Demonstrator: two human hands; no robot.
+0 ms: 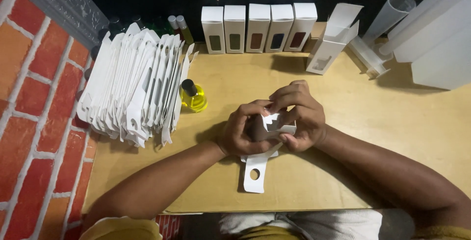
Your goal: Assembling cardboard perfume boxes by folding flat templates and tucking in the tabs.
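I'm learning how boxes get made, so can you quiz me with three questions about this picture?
1. How many finished white boxes stand in the row at the back of the table?
2. True or false: the small bottle of yellow liquid stands just right of the stack of flat box blanks.
3. What are the left hand and right hand both holding? A) a bottle B) a white cardboard box blank C) a tube

Key: 1. Five. 2. True. 3. B; its tab with a round hole hangs down towards the person.
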